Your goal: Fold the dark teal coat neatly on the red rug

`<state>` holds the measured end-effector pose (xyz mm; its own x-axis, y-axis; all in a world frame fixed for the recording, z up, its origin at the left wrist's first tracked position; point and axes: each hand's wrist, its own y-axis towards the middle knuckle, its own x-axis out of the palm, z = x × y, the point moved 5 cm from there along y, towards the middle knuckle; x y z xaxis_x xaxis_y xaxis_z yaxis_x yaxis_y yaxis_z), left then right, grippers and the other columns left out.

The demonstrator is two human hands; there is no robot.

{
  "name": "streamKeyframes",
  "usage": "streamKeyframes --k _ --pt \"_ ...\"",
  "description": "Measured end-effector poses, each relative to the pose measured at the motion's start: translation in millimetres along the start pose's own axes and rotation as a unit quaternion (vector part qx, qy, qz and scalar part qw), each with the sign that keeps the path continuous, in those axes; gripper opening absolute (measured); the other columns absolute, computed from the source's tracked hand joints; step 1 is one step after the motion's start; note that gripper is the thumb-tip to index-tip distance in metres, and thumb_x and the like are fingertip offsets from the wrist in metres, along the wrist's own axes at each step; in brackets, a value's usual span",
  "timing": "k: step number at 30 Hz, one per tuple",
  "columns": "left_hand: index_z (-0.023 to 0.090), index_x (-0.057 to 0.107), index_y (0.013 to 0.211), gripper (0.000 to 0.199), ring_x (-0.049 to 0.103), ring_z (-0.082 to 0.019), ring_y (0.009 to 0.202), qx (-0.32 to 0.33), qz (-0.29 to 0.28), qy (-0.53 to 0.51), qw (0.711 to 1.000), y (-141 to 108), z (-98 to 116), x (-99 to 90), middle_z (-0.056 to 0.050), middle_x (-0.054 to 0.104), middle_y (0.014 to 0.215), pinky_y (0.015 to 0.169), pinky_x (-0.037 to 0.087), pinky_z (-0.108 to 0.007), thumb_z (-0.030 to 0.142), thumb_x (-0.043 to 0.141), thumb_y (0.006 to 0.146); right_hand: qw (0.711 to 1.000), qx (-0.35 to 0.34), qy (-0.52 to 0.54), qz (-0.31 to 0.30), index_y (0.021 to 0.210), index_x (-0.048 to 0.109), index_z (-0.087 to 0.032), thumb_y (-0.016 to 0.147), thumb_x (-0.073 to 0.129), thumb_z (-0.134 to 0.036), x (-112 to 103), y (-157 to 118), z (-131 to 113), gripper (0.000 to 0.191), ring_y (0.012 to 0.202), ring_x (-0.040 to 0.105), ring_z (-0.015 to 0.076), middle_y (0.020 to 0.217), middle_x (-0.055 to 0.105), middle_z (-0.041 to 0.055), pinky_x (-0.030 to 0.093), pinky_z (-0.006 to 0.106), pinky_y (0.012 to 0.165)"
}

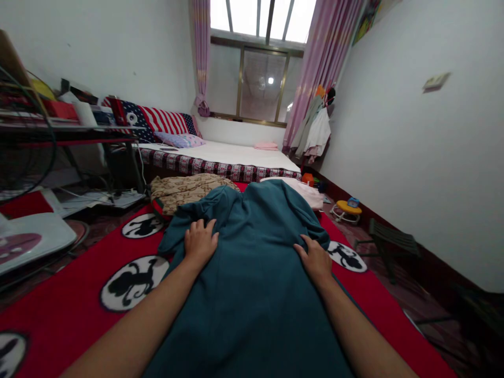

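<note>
The teal short-sleeved garment [255, 252] — long enough that it may be a dress — lies spread on a red blanket [74, 310] printed with black figures in white circles, its neckline at the far end and its lower part running out of view at the near edge, between the forearms. The left hand [200, 244] rests palm down on the cloth beside the left sleeve [171, 239], its fingers parted and loosely bent, unclenched. The right hand [315, 257] lies in much the same way just below the right sleeve [317, 231], thumb turned inward and nothing visibly gathered in it. Set on opposite sides, the hands seem placed to press the fabric evenly and draw its width smooth; a few creases show near the neckline, while the middle panel looks fairly flat. Just beyond the garment, a brown patterned cloth [189, 190] sits at far left and a pale pink cloth [311, 193] at far right, probably put at that end to leave the near part of the blanket for spreading things out. The bed [236, 154] stands farther back under the window, and the cluttered bench [122, 129] is at left, well apart from the hands.
</note>
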<state>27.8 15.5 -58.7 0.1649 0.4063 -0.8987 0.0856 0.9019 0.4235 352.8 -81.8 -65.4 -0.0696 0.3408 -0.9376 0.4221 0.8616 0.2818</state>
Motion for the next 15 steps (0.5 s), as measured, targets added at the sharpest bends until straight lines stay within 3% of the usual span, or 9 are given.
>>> streamKeyframes --k 15 --pt "0.030 0.060 0.129 0.041 0.048 -0.030 0.115 -0.014 -0.017 -0.023 0.999 4.0 -2.3 3.6 -0.012 0.055 0.123 0.089 0.044 -0.041 0.036 0.050 0.090 0.999 0.006 0.049 0.008 0.133 0.055 -0.025 0.094 0.046 -0.046 -1.4 -2.4 1.5 0.045 0.107 0.064 0.0252 0.121 0.065 0.0068 0.049 0.034 0.083"
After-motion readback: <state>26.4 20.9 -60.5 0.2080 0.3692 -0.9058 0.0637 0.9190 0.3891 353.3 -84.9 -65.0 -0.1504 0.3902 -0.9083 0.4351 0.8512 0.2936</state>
